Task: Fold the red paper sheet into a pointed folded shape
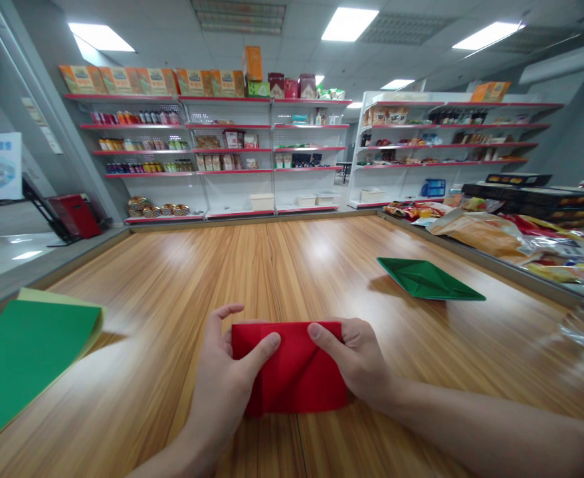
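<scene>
Over the wooden table [212, 265], your left hand [224, 378] and right hand [366, 362] pinch the red paper [304, 375], seemingly part-folded; rightward, the folded green paper [424, 279] looks finished, while leftward the green sheet [32, 358] looks unfolded.

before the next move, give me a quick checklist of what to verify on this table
1. Left hand on the red paper: ok, thumb on its near face.
2. Right hand on it too: ok, thumb near the top edge.
3. Far side of the red paper: cannot tell, hidden from this view.
4. Folded green paper apart from both hands: ok, it sits farther back on the right of the table.
5. Green sheet lying flat: not ok, its right edge lifts and casts a shadow.
</scene>
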